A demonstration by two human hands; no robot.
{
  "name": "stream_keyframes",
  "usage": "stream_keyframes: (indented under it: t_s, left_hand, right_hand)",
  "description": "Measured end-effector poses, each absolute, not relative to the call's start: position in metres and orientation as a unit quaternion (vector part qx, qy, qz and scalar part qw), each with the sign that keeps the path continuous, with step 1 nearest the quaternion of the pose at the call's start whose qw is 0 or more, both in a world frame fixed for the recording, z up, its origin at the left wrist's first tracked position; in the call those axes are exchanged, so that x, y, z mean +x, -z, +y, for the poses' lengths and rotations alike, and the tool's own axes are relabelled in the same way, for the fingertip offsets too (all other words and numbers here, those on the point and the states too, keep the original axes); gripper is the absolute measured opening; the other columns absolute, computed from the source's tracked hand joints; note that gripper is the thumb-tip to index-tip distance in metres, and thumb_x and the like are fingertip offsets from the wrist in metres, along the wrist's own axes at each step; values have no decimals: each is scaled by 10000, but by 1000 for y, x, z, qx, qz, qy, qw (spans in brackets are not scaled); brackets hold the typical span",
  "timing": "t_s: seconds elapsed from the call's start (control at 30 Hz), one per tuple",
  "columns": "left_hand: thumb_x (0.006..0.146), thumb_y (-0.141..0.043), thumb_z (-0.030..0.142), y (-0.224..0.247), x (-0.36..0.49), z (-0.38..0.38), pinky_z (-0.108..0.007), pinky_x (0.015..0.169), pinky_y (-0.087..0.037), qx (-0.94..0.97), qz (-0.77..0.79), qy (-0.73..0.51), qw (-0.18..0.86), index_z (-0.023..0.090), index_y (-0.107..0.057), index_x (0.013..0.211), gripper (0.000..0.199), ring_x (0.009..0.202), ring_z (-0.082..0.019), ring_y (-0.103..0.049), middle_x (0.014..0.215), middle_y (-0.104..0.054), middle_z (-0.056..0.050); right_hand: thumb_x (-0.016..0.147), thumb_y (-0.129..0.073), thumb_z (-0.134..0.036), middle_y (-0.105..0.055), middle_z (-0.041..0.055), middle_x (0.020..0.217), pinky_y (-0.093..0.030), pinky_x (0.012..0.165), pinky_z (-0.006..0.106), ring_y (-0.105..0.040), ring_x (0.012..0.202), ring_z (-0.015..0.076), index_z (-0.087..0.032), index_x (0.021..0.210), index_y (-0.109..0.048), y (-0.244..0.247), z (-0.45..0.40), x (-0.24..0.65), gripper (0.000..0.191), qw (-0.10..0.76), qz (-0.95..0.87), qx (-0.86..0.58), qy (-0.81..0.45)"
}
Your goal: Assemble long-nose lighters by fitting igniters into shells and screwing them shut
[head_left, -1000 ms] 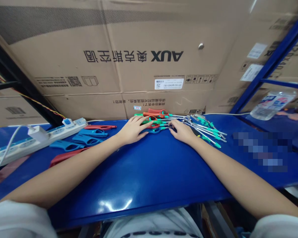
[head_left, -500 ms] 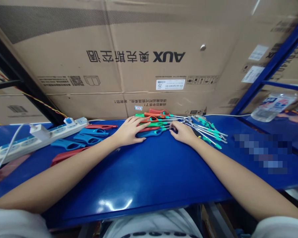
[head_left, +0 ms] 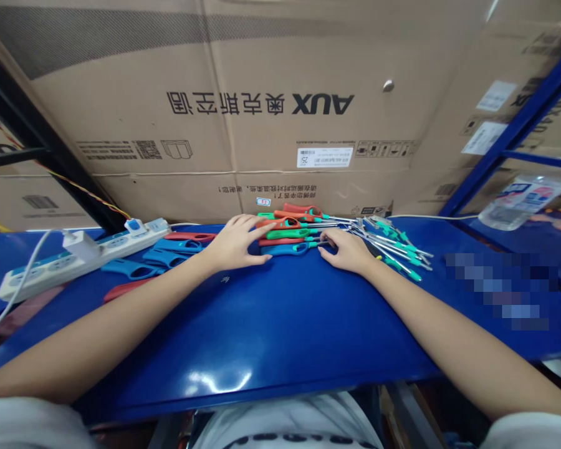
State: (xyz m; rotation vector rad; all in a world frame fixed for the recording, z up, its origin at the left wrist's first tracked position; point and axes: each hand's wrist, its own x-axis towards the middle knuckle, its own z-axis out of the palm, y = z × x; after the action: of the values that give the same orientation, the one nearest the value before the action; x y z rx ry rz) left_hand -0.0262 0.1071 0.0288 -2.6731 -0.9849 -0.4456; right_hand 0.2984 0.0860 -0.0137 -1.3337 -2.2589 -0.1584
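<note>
Several stick lighters with red, orange, green and blue handles lie side by side on the blue table; a blue lighter [head_left: 287, 249] is nearest to me and a green one [head_left: 287, 234] lies behind it. My left hand [head_left: 236, 243] is open at the butt ends of the handles, thumb and fingers apart. At the metal-tube end, my right hand [head_left: 348, 249] has its fingers curled round the tube of the nearest lighter; the exact contact is partly hidden. Beyond that hand lies a pile of metal tubes with green parts [head_left: 397, 246].
Blue handle shells [head_left: 131, 268] and a red shell [head_left: 126, 290] lie at the left, by a white power strip [head_left: 86, 259] with cables. A large carton [head_left: 262, 56] stands along the back. A clear plastic bottle [head_left: 518, 202] lies at the right.
My left hand has drawn back to the left from the handles, showing more of the green one. My right hand stays at the tubes. The view has shifted slightly.
</note>
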Motion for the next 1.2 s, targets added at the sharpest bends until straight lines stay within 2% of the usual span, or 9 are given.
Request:
stream_keyframes:
  t_s: [0.1, 0.13, 0.17, 0.23, 0.3, 0.5, 0.7, 1.0, 1.2]
  left_hand:
    - [922, -525, 528, -47, -48, 120, -490, 1154, -306, -881, -435, 135, 130, 236, -578, 1373, 540, 1389, -338, -419, 1518, -474, -113]
    - [943, -472, 479, -54, -56, 126, -480, 1145, -318, -851, -500, 102, 126, 235, -628, 1294, 455, 1396, -334, -412, 1512, -481, -98]
    - [941, -454, 433, -60, -65, 132, -489, 1096, -367, -832, -537, 78, 118, 197, -672, 1208, 418, 1345, -356, -466, 1433, -549, -133]
    - [860, -557, 418, -69, -82, 144, -420, 923, -486, -817, -570, 18, 84, 167, -722, 1059, 360, 1089, -335, -639, 1147, -700, -144]
    - [779, -655, 452, -72, -94, 151, -334, 794, -512, -813, -579, -40, 45, 183, -738, 1017, 369, 925, -280, -686, 1019, -738, -104]
    - [744, -662, 423, -66, -103, 150, -321, 728, -496, -779, -617, -111, 31, 190, -759, 884, 289, 864, -283, -694, 943, -754, -124]
    - [749, -667, 403, -67, -99, 148, -313, 678, -489, -758, -637, -135, 27, 188, -762, 866, 262, 822, -287, -700, 904, -757, -140]
    - [734, -689, 320, -63, -98, 156, -292, 696, -487, -765, -629, -137, 7, 200, -761, 822, 166, 798, -258, -699, 823, -747, -107]
    - [889, -572, 298, -75, -91, 145, -334, 730, -490, -750, -653, -86, 63, 170, -750, 923, 222, 914, -311, -707, 963, -748, -162]
  right_hand:
    - [875, -569, -301, -687, 50, 838, -388, 641, 282, -604, 725, 188, -203, 918, -621, 11, 84, 298, 119, 273, -829, -483, 72]
    - [882, -559, -301, -686, 52, 828, -385, 637, 283, -602, 712, 187, -201, 911, -622, 11, 84, 297, 122, 281, -827, -481, 77]
    - [886, -552, -300, -685, 52, 818, -381, 630, 283, -599, 698, 185, -200, 907, -624, 11, 83, 297, 125, 287, -825, -481, 81]
    - [890, -544, -298, -681, 49, 794, -373, 615, 281, -592, 668, 179, -198, 903, -628, 11, 83, 297, 131, 298, -821, -480, 87]
    - [891, -539, -298, -677, 44, 773, -368, 604, 279, -586, 645, 174, -198, 901, -631, 12, 83, 297, 137, 304, -819, -478, 90]
    - [897, -523, -299, -675, 42, 743, -360, 584, 278, -589, 626, 176, -197, 898, -640, 9, 82, 296, 155, 303, -817, -482, 93]
    - [909, -512, -311, -689, 51, 742, -394, 610, 285, -612, 646, 192, -195, 948, -653, 10, 80, 296, 186, 293, -814, -493, 86]
    - [933, -514, -307, -717, 56, 795, -477, 689, 308, -667, 706, 201, -182, 1057, -688, 5, 69, 289, 248, 282, -845, -448, 76]
    - [958, -510, -314, -672, 29, 730, -506, 678, 315, -661, 678, 197, -214, 1069, -669, -10, 55, 282, 218, 337, -834, -436, 41]
